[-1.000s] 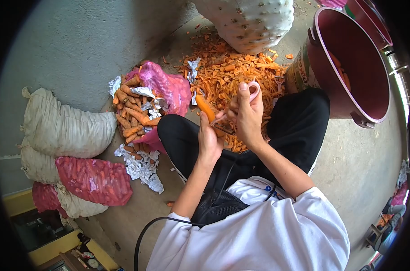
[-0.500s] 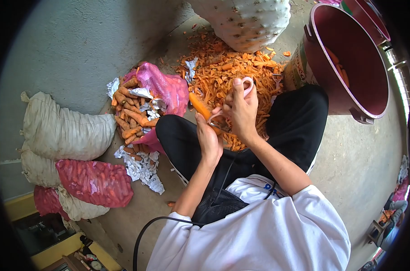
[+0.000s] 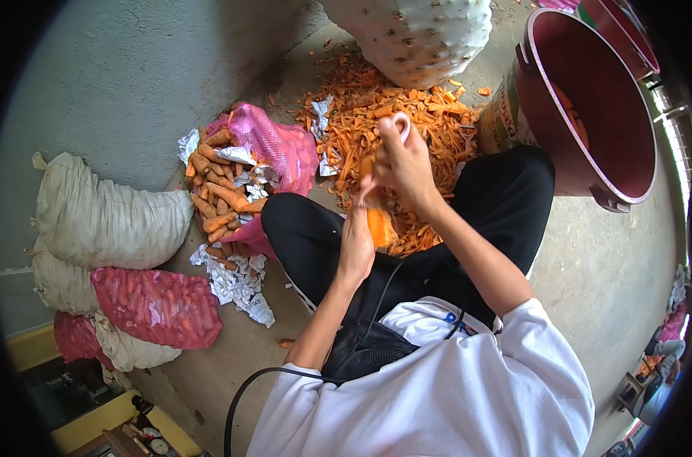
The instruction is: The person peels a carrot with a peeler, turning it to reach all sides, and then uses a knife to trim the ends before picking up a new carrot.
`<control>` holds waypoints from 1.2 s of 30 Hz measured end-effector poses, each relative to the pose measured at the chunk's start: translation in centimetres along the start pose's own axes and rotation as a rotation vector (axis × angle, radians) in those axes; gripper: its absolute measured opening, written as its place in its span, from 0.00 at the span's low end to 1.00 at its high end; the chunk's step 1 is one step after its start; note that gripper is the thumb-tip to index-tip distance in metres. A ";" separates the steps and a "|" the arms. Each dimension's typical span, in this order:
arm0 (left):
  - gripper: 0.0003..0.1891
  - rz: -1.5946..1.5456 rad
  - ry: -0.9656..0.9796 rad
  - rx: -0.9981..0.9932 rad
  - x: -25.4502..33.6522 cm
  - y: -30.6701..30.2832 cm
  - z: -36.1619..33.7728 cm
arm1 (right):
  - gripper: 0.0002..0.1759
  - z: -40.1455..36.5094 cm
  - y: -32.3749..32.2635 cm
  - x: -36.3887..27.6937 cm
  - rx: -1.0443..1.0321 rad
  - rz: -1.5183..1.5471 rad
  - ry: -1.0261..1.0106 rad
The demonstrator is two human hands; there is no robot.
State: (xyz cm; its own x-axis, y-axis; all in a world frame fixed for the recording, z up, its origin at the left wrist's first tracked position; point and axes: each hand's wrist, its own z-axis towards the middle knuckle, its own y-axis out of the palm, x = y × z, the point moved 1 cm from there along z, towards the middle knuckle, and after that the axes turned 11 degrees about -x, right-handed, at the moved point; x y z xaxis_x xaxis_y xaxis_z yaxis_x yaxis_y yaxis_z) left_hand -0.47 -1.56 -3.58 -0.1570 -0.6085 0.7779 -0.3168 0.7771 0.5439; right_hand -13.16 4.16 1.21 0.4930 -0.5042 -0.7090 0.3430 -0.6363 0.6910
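My left hand (image 3: 357,242) is closed around a bright orange carrot (image 3: 379,227), held between my knees with its thicker end toward me. In my right hand (image 3: 407,166) is a peeler (image 3: 402,125) with a pale pink loop handle sticking out above the fist. Its blade end, partly hidden and blurred, lies against the carrot near my left fingertips. Below both hands spreads a heap of carrot peelings (image 3: 361,126) on the floor. Left of my knee, unpeeled carrots (image 3: 218,190) spill from a pink mesh bag (image 3: 273,148) among crumpled paper.
A tall dark red bucket (image 3: 590,164) at right holds some carrots inside. Ahead of the peelings stands a bulging white sack (image 3: 418,46). More white sacks (image 3: 110,213) and a full red mesh bag (image 3: 159,305) lie at left by the wall.
The carrot has turned from slanting left to nearly upright in view, pointing away from me. My right hand with the peeler has shifted slightly left and away from my body.
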 end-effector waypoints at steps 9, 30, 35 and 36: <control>0.28 -0.075 -0.041 -0.178 3.0 -0.1 -0.9 | 0.18 15.5 -6.8 2.0 0.334 -0.675 -0.388; 0.18 -0.248 -0.018 -0.028 2.1 -0.8 1.0 | 0.11 -3.2 2.1 0.4 0.042 0.149 -0.193; 0.19 -0.244 -0.028 -0.117 1.8 -1.1 0.6 | 0.12 -3.3 1.6 0.3 -0.058 0.114 -0.140; 0.18 -0.249 -0.035 -0.147 1.8 -1.0 0.5 | 0.12 -3.2 1.6 0.2 -0.058 0.096 -0.129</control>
State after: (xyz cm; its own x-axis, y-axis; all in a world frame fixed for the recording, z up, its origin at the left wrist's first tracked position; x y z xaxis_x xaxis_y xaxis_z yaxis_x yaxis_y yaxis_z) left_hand -0.95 -3.49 -2.86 -0.1238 -0.7868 0.6046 -0.2115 0.6162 0.7586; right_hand -9.97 4.91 2.66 0.4205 -0.6341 -0.6489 0.3469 -0.5485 0.7608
